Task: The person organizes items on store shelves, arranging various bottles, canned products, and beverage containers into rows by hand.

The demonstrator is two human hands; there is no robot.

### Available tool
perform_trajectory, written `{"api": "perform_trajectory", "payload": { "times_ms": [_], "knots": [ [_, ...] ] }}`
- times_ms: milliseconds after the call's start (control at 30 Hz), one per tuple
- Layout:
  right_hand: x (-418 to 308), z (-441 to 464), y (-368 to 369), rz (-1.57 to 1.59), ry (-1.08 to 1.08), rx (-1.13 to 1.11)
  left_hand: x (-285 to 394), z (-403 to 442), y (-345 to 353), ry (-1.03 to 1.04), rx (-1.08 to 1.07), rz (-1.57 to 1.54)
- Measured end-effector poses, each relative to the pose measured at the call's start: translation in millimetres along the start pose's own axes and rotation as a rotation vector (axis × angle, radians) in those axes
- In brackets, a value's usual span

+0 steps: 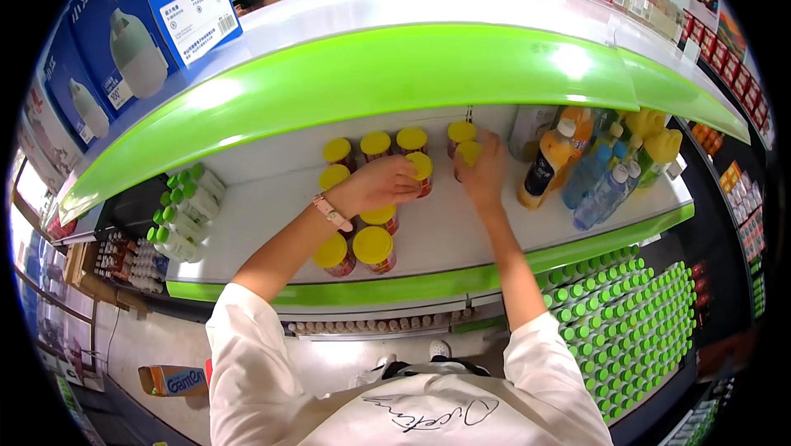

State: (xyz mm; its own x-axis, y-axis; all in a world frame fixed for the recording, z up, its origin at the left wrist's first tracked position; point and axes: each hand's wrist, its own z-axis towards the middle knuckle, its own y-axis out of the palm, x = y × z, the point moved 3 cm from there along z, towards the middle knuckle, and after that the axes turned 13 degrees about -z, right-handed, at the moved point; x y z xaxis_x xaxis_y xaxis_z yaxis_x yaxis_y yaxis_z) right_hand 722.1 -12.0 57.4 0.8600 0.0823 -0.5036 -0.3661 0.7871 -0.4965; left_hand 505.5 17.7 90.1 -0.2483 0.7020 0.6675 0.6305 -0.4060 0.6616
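Note:
Squat jars with yellow lids and reddish sides stand in loose rows on the white shelf. My left hand, with a pink-strapped watch at its wrist, curls against the left side of one yellow-lidded jar. My right hand grips another yellow-lidded jar from its right side, just in front of a back-row jar. Two jars, a front-left jar and a front-right jar, sit near the shelf's front edge. My left forearm and hand partly cover the jars between.
Right of the jars stand an orange drink bottle and blue-tinted bottles. Green-capped white bottles line the left end. A green shelf front overhangs from above, with blue boxes on top. More green-capped bottles stand lower right.

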Motion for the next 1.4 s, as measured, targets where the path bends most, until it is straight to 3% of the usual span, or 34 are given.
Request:
{"api": "perform_trajectory", "payload": {
  "times_ms": [167,367,467,567,667,867,967,1067,1167,1400],
  "knots": [
    [54,2,25,0.216,0.166,-0.320,-37,50,4,0.010,-0.035,-0.067],
    [21,-17,-14,0.091,0.228,-0.537,-72,51,45,0.030,0.151,-0.190],
    [-1,-41,-42,0.164,0.234,-0.555,-104,18,59,0.082,0.093,-0.226],
    [-16,-64,-48,0.346,0.249,-0.622,-134,-24,80,0.215,0.206,-0.147],
    [-33,-74,-45,0.435,0.173,-0.547,-145,-41,82,0.366,0.203,-0.127],
    [-49,-74,-28,0.363,0.085,-0.526,-154,-41,59,0.567,0.257,-0.129],
    [-60,-73,-29,0.427,0.193,-0.609,-150,-41,53,0.594,0.281,-0.141],
    [-61,-75,-23,0.437,0.171,-0.567,-148,-41,48,0.592,0.268,-0.157],
    [-18,-72,10,0.708,0.364,-0.568,-148,-41,44,0.613,0.273,-0.135],
    [15,-43,62,0.547,0.072,-0.712,-155,-37,44,0.691,0.334,0.058]
  ]
}}
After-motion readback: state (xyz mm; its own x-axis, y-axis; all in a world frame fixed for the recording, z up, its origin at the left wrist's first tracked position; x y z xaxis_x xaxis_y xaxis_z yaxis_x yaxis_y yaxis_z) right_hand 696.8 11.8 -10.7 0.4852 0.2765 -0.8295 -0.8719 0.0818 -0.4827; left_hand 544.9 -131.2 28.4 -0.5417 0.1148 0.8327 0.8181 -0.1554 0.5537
